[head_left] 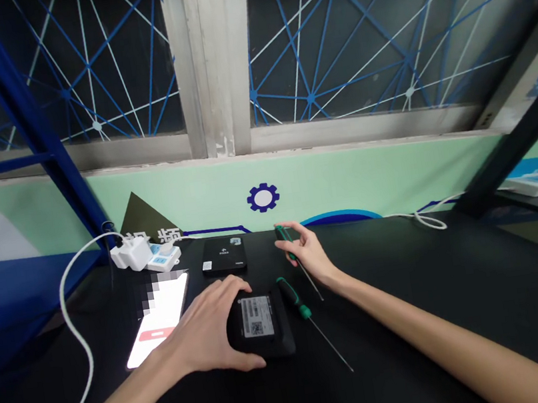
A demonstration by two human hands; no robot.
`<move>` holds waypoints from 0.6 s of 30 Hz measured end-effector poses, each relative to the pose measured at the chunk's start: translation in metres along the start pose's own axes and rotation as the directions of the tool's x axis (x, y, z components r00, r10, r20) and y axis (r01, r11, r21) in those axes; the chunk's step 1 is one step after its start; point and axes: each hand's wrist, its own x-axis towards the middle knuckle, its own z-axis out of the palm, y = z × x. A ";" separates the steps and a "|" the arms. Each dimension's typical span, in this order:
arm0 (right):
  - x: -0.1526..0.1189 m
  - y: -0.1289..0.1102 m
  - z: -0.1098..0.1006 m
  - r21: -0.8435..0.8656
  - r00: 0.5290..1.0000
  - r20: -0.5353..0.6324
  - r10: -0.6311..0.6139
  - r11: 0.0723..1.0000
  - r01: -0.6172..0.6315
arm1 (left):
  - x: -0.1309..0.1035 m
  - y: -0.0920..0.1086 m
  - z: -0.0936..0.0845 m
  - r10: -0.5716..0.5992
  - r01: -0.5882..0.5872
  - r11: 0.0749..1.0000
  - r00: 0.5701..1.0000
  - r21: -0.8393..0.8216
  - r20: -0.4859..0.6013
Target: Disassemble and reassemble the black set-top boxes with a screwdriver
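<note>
The left hand [207, 328] has its fingers around a black box [278, 325] on the desk [404, 363], hiding the box's left end. The words on its label [256, 316] are too small to read. The right hand [312, 253] pinches a screwdriver [282, 234], covering some handle. Another screwdriver [306, 312] lies just beside the box. The left hand covers part of a phone [164, 315]

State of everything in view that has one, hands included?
Left hand: closed around labelled box
Labelled box: label up, held by opposite edges
Right hand: closed on held screwdriver
Held screwdriver: shaft angled toward the person
Other screwdriver: lying loose
Phone: screen lit
Logo box: flat, unheld
Power strip: adapter plugged in
</note>
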 end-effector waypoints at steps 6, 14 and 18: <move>-0.007 -0.007 -0.014 -0.457 0.969 0.248 0.009 0.883 0.108 | 0.002 0.003 0.000 0.002 -0.002 1.000 1.000 0.010 0.001; -0.026 -0.003 -0.015 -0.756 0.964 0.266 0.016 0.624 0.198 | -0.001 -0.006 0.002 -0.029 0.027 0.998 0.999 0.063 0.031; -0.027 -0.005 -0.013 -0.800 0.963 0.267 0.025 0.563 0.207 | 0.002 -0.009 -0.002 -0.076 0.082 0.994 0.994 0.067 -0.083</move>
